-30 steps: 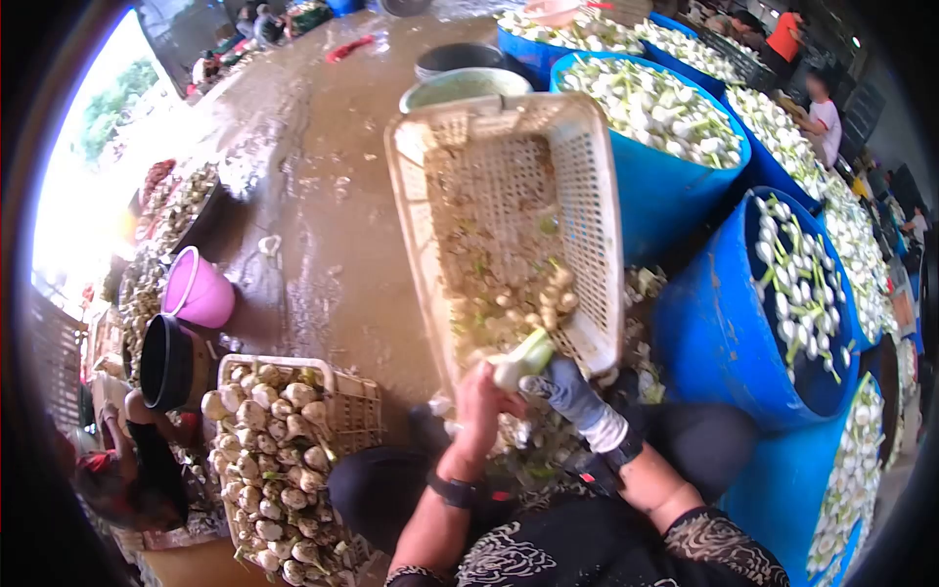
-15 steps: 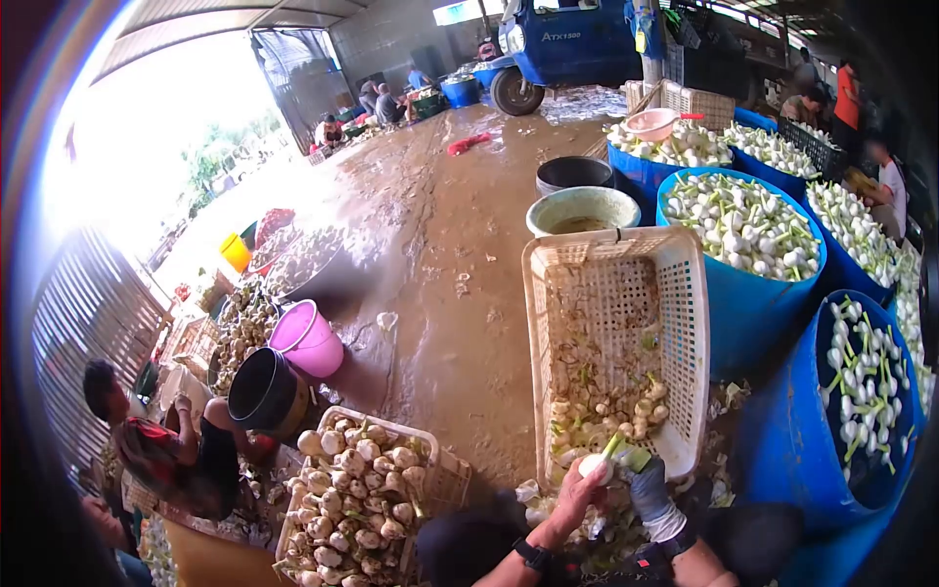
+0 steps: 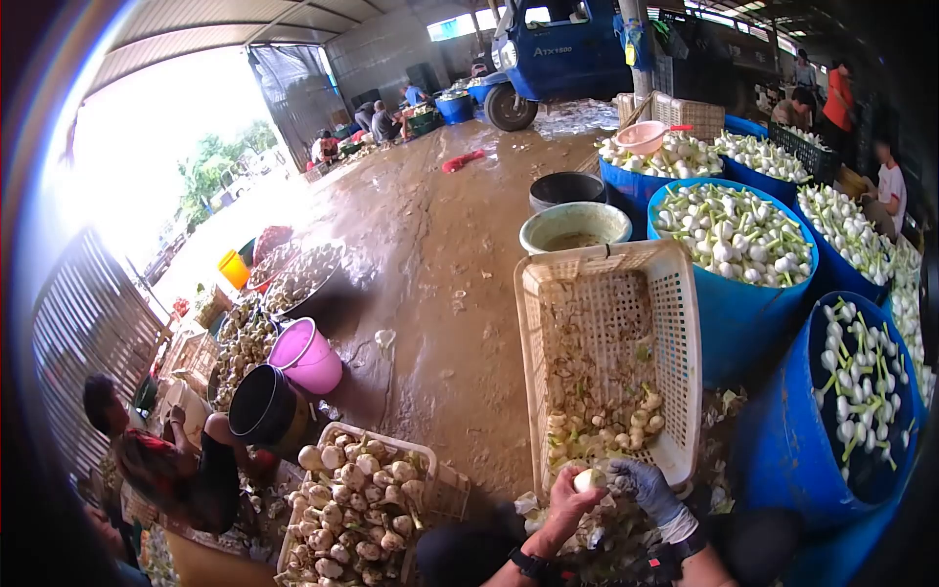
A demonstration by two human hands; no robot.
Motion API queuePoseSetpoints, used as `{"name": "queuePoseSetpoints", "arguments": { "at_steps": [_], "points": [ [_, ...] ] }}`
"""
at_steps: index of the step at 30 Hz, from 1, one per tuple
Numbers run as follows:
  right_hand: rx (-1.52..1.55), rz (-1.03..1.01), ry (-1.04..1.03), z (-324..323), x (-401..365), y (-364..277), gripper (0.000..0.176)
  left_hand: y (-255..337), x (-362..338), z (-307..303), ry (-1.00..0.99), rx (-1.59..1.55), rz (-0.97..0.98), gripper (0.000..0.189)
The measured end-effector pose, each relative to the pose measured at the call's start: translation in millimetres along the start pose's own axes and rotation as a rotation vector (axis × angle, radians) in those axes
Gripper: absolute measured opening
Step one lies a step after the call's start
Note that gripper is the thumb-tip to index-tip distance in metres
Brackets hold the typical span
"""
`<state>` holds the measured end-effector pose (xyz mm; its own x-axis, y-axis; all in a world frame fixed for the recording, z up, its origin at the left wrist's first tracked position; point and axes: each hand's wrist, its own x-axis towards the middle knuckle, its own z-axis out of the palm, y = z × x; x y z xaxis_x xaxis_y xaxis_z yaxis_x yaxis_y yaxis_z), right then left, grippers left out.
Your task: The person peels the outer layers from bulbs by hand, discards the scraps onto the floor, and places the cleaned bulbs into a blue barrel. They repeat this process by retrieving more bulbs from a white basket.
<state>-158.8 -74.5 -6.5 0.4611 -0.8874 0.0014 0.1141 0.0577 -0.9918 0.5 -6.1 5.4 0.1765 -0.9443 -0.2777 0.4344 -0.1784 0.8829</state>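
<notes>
My left hand (image 3: 570,501), bare and with a dark band at the wrist, is closed around a pale, peeled garlic bulb (image 3: 590,479). Just right of the bulb is my right hand (image 3: 648,492) in a grey glove, its fingers curled; whatever it grips is hidden. Beyond both hands a cream plastic crate (image 3: 691,338) lies tilted, with several loose bulbs (image 3: 636,423) and brown scraps at its near end. Peelings (image 3: 597,533) lie below my hands. At my left stands another crate heaped with untrimmed garlic (image 3: 357,489).
Blue barrels (image 3: 738,323) of peeled garlic line the right side; the nearest (image 3: 782,421) leans. A green-rimmed basin (image 3: 575,227) and a black tub (image 3: 567,189) stand past the crate. Pink (image 3: 311,357) and black (image 3: 262,406) buckets stand left, beside a seated person (image 3: 176,450).
The garlic's green stem, upright between my hands before, no longer shows. My right hand has moved slightly away from the bulb. The view has shifted a little.
</notes>
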Motion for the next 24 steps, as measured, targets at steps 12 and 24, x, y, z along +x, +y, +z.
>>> {"name": "queuePoseSetpoints", "arguments": {
  "at_steps": [12,24],
  "points": [
    [-0.709,-0.382,0.12,16.1,-1.1,-15.6,0.004,-6.1,-0.5,0.5,0.052,0.207,-0.071,0.052],
    [-0.199,-0.025,0.186,3.3,1.4,-19.9,0.008,2.9,-2.8,4.0,-0.23,-0.113,-0.105,0.051]
  ]
}}
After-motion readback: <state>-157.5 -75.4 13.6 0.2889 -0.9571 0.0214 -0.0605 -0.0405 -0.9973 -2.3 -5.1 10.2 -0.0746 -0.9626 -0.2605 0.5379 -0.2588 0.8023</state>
